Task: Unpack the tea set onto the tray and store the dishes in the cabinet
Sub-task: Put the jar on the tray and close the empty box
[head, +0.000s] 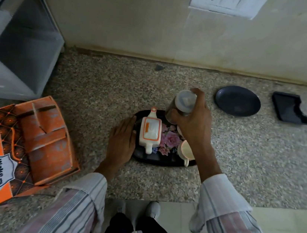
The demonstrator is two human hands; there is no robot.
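A black floral tray [162, 161] lies on the speckled counter. On it stands a white rectangular teapot with orange trim [149, 133] and a cream cup [186, 151] at its right edge. My left hand [122, 141] rests flat against the tray's left rim, holding nothing. My right hand [192, 121] grips a clear jar with a pale lid [182, 103] above the tray's far right corner. A second cup [179, 130] is mostly hidden under that hand.
An open orange tea-set box [21, 149] sits at the left of the counter. A dark round plate [237, 101] and a black rectangular dish [289, 108] lie at the back right. A white appliance [18, 40] stands at the far left. Floor tiles and my shoes show below.
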